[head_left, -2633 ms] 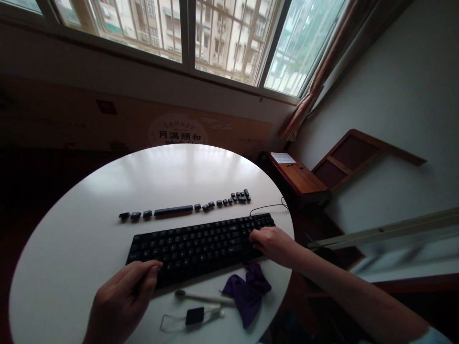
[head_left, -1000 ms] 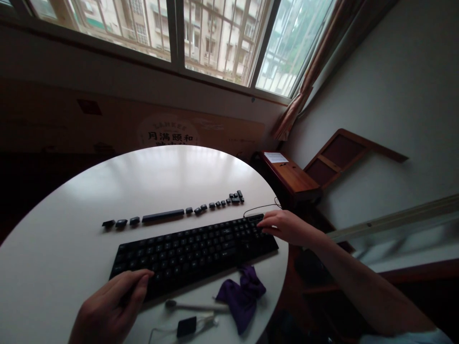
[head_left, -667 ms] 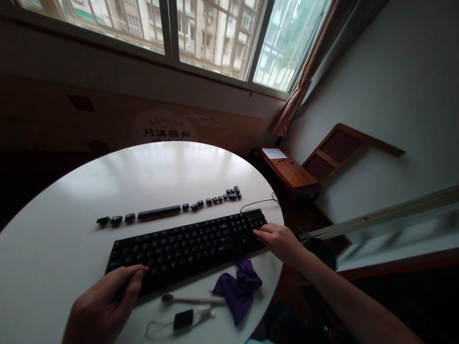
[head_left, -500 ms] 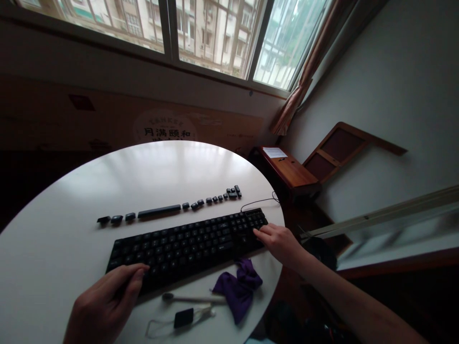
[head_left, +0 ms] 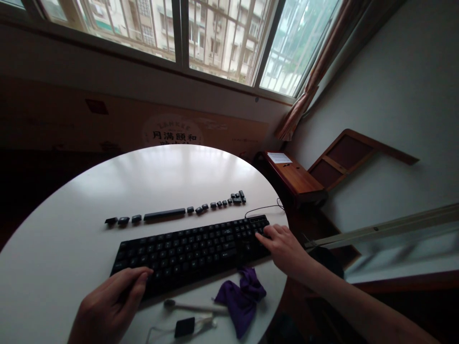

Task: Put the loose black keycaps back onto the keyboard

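A black keyboard (head_left: 190,251) lies across a round white table (head_left: 71,220). My left hand (head_left: 107,306) grips the keyboard's near left corner, fingers curled over its edge. At the keyboard's right end my right hand (head_left: 283,246) rests with fingers stretched out, fingertips on the keys. Behind the keyboard runs a row of loose black keycaps (head_left: 215,204), with a long space bar (head_left: 164,214) among them.
A purple cloth (head_left: 242,298) lies near the front edge, beside a thin brush (head_left: 195,306) and a small wire tool with a black tab (head_left: 184,327). The keyboard's cable (head_left: 263,208) loops off the right rim. A wooden cabinet (head_left: 296,177) stands right of the table.
My right hand moved about the keyboard's right end, from its far corner back to the near keys. My left hand stays on the left corner. The camera view shifted slightly.
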The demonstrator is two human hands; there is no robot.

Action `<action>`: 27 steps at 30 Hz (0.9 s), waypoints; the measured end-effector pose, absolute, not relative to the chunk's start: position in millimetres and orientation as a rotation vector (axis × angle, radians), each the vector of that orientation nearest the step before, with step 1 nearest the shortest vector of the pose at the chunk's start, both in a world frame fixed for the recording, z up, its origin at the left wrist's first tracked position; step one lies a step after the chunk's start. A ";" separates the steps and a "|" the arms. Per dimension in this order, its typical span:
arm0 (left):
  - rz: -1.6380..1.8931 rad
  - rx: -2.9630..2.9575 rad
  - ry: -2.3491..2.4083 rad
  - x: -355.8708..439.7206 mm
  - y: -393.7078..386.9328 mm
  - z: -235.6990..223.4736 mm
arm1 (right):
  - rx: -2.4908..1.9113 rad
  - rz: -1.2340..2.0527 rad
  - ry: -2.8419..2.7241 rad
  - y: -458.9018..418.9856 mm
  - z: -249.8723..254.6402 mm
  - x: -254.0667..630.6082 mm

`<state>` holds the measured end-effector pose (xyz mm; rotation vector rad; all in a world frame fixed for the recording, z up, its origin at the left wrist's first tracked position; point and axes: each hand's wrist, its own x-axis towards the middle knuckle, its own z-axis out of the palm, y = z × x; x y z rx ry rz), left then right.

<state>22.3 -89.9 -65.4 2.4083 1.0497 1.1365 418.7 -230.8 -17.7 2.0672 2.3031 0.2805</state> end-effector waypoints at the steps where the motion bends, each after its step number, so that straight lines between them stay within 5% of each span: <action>1: 1.129 2.411 1.043 22.2 -89.7 -64.4 | 2.118 0.261 2.332 -219.8 -10.9 422.9; 12: 1.174 2.370 1.048 26.4 -92.4 -57.4 | 2.314 -0.165 2.242 -36.2 8.2 458.8; 27: 1.231 2.380 1.012 27.5 -93.7 -53.7 | 2.226 -0.163 2.232 -4.6 -6.5 446.1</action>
